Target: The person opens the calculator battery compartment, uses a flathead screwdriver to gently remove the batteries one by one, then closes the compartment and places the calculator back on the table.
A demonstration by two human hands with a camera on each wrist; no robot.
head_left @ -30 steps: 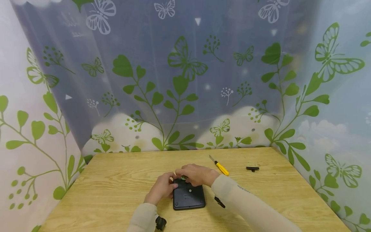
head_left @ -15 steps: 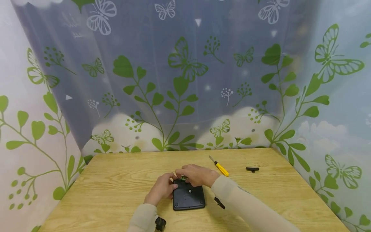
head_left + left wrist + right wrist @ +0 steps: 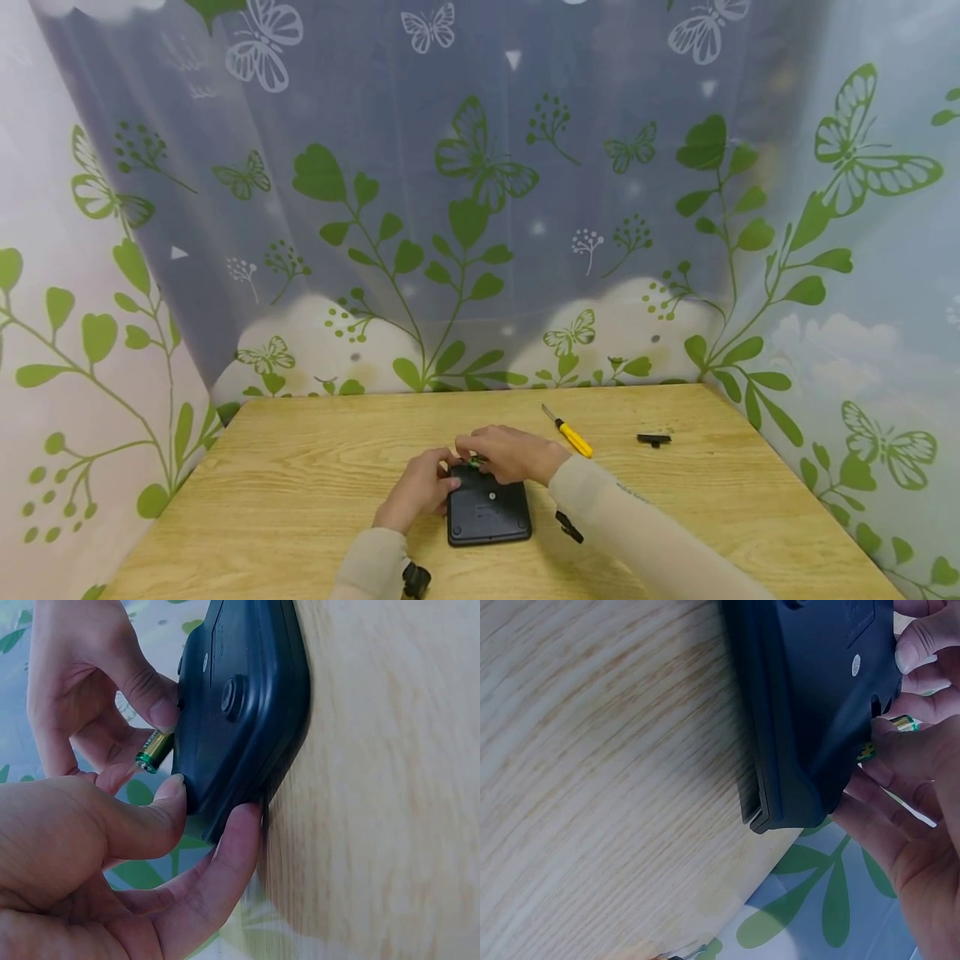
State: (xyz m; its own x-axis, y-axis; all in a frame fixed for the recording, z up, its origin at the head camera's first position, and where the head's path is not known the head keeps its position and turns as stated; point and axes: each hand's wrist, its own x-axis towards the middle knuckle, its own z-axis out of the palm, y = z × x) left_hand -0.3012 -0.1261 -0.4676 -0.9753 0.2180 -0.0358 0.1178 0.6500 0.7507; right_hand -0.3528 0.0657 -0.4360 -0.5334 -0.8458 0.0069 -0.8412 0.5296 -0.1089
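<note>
L hand (image 3: 417, 487) grips dev. (image 3: 491, 515) edge.

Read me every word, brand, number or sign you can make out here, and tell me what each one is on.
No text can be quoted with certainty.
Green-and-gold battery: lettering on its wrapper, too small to read.
Black device: markings on its upturned face, too faint to read.
White round sticker on that face: any print is too small to read.
Right sleeve: dark print, too blurred to read.
</note>
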